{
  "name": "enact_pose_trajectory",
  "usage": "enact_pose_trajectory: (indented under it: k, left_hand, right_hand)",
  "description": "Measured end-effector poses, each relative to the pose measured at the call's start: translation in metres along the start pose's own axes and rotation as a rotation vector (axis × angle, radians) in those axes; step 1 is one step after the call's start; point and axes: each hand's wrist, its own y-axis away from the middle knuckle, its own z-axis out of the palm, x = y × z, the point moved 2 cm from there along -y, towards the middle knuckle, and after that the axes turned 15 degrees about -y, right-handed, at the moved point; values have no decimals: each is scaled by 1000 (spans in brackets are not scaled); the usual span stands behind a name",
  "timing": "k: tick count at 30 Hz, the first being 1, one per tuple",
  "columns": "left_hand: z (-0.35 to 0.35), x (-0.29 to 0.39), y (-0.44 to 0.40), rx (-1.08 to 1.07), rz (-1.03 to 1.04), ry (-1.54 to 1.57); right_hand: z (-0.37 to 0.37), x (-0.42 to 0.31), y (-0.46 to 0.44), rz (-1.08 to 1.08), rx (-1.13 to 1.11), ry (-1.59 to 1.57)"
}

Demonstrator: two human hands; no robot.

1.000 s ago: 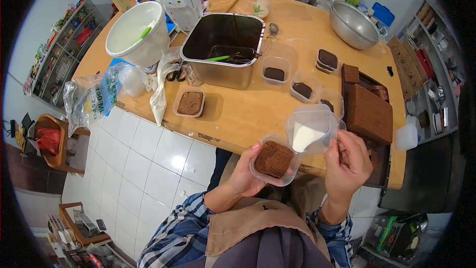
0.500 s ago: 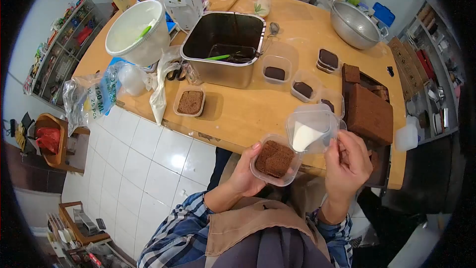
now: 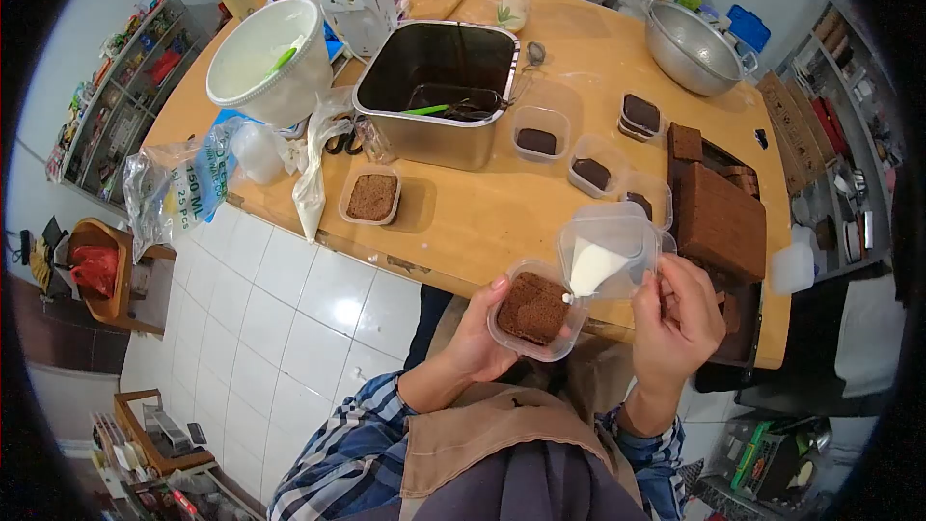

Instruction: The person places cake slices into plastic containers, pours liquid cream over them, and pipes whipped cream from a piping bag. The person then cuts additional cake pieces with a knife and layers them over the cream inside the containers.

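Note:
Over the table's front edge, my left hand (image 3: 475,338) holds a clear plastic tub with brown cake pieces (image 3: 533,309) in it. My right hand (image 3: 677,314) pinches the right side of a clear plastic container (image 3: 617,224), which is tilted beside the tub. White cream (image 3: 593,268) lies in that container, and a small white blob shows at the tub's rim near the cake. Just behind my hands stand several clear tubs with dark pieces, one of them a tub (image 3: 590,172) with a dark-topped layer.
A deep metal pan (image 3: 424,140) with a green-handled tool, a white bucket (image 3: 260,96), a piping bag (image 3: 309,183) and another cake tub (image 3: 371,196) are on the left. To the right are a tray of brown cake (image 3: 719,222) and a metal bowl (image 3: 696,53).
A small white blob now shows between the tilted container and the cake. Both hands have barely moved. At the lower right, a dark and light shape beyond the table has shifted.

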Motion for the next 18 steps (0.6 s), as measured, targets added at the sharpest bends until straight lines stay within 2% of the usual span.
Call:
enact_pose_trajectory:
  k: [11, 14, 18]
  left_hand:
    - [5, -11, 0, 3, -46, 13]
    - [3, -12, -1, -71, -32, 14]
    - [5, -13, 0, -23, -32, -17]
  right_hand:
    - [12, -3, -4, -26, -32, -66]
    - [15, -7, -4, -52, -51, -53]
    - [18, -9, -3, -76, -74, -47]
